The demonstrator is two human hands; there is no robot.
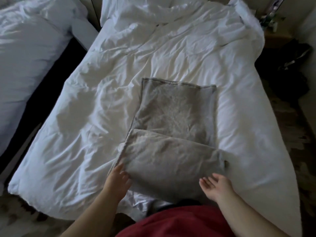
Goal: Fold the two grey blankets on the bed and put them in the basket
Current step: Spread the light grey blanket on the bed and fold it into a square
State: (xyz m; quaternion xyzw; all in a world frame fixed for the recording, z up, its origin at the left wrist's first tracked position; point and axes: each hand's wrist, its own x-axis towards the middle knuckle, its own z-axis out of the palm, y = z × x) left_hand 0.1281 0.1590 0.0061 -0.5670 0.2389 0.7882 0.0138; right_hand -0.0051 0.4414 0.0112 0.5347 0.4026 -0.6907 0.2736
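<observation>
On the bed [153,57], left hand [118,181] and right hand [214,186] flank blanket [171,120].

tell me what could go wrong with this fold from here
The near flap of the grey blanket sits skewed, its left edge out past the layer under it, so the next fold may come out crooked. Only the left hand touches its edge; the right hand is open, gripping nothing, so a one-sided pull could twist the layers. The rumpled duvet may let it bunch.
</observation>
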